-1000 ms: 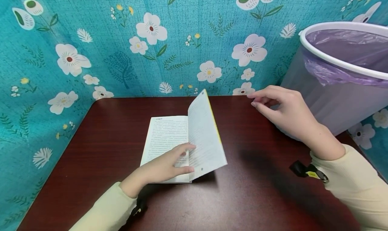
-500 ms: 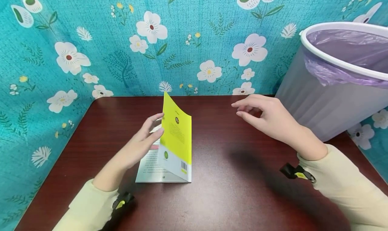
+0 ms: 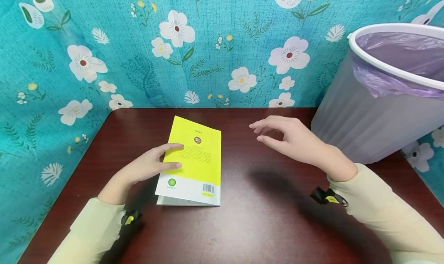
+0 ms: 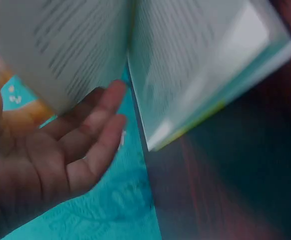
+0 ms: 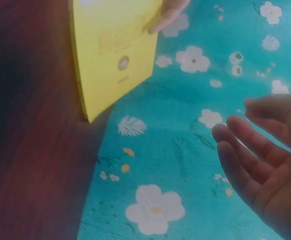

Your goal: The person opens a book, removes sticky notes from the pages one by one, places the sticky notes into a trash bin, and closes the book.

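A yellow-and-white book [image 3: 197, 152] lies on the dark table, back cover up, its left side still raised off the pages beneath. My left hand [image 3: 147, 164] touches that cover at its left edge, thumb and a finger lying on the yellow face. Printed pages [image 4: 185, 55] show in the gap in the left wrist view, where the other fingers of the left hand [image 4: 50, 155] are near the cover's edge. Over the table to the right of the book hovers my right hand [image 3: 288, 138], fingers loosely bent, holding nothing. The right wrist view shows the right hand [image 5: 265, 155] apart from the book.
A grey trash bin [image 3: 374, 113] with a purple liner [image 3: 381, 81] stands at the table's right back corner. Behind the reddish-brown table [image 3: 236, 233] hangs a teal flowered cloth [image 3: 208, 44]. Each sleeve carries a black strap with a yellow tag.
The open book's right part has swung over to the left and come down, back cover up. My left hand has moved left and now touches the cover; my right hand has drifted left and slightly lower.
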